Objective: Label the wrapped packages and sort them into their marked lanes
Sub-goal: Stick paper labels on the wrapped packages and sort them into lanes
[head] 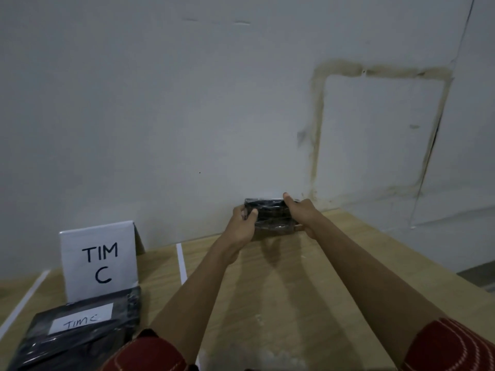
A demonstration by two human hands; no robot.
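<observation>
Fingers of the left hand and the right hand curl round the two short ends of a black, glossy, film-wrapped rectangular package, held over the far end of the pale wooden table, close to the wall. It looks light and fairly stiff, but the shiny wrap may slip, so gripping both ends seems safest. Whether it carries a label I cannot tell. Labelled black packages lie before the white folded "TIM C" card.

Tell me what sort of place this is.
Likely a makeshift parcel-sorting station: a wooden table against a plain wall, white tape strips dividing lanes, and a "TIM C" sign card behind a labelled black-wrapped package.
</observation>
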